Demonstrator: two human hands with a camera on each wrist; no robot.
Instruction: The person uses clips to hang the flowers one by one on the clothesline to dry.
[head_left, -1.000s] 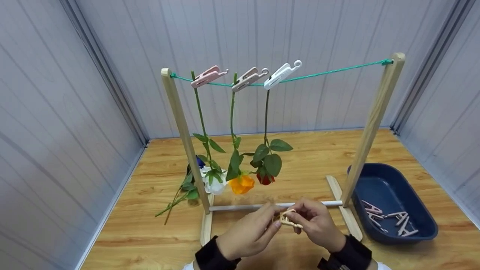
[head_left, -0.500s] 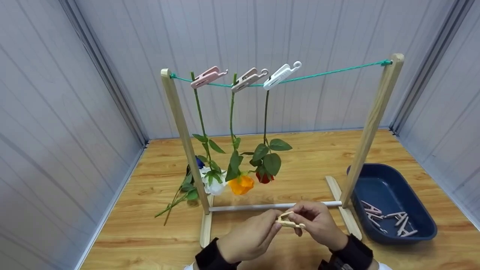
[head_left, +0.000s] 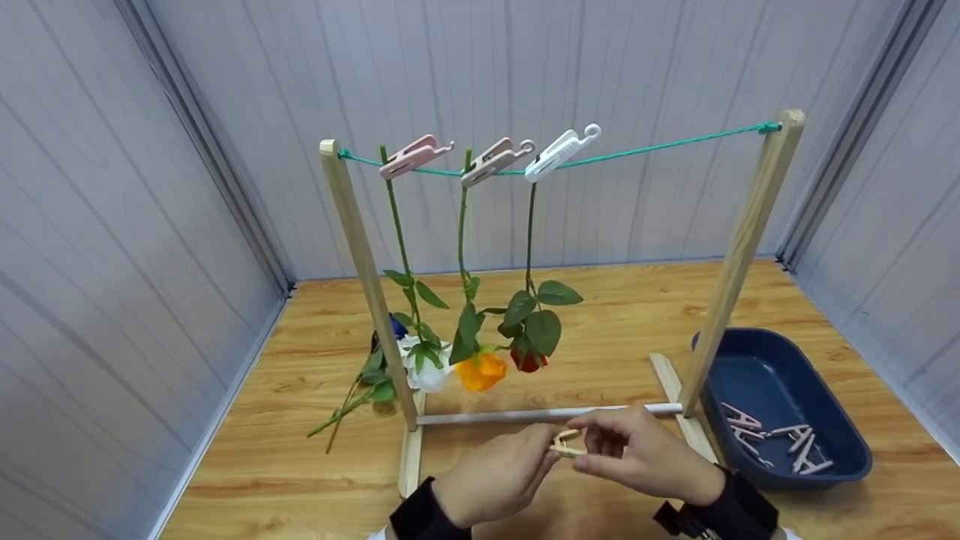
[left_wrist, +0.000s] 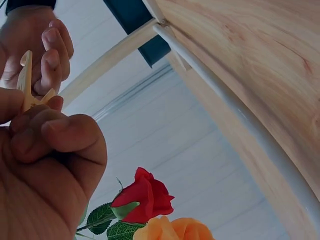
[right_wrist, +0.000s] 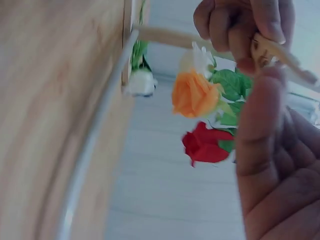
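Observation:
A pale yellow clothespin (head_left: 566, 444) is pinched between the thumb and fingers of my left hand (head_left: 501, 469), low in front of a wooden rack. My right hand (head_left: 641, 454) is beside its handle end, thumb and forefinger spread apart around it; whether the thumb touches it I cannot tell. In the right wrist view the right thumb (right_wrist: 260, 130) overlaps the clothespin (right_wrist: 272, 55). From the rack's green cord (head_left: 660, 148) a white rose (head_left: 427, 364), an orange rose (head_left: 481, 371) and a red rose (head_left: 529, 360) hang head down, each by a clothespin.
A dark blue basin (head_left: 780, 375) with several clothespins (head_left: 802, 442) stands at the right. Behind the rack's left post (head_left: 364, 247) a blue flower (head_left: 397, 327) and loose stems (head_left: 349, 409) lie on the table. A white bar (head_left: 510, 415) crosses low behind my hands.
My right hand has loosened from the clothespin, its thumb and forefinger parting and the hand shifting slightly right. The left hand keeps hold of the clothespin. The hanging roses stay in place.

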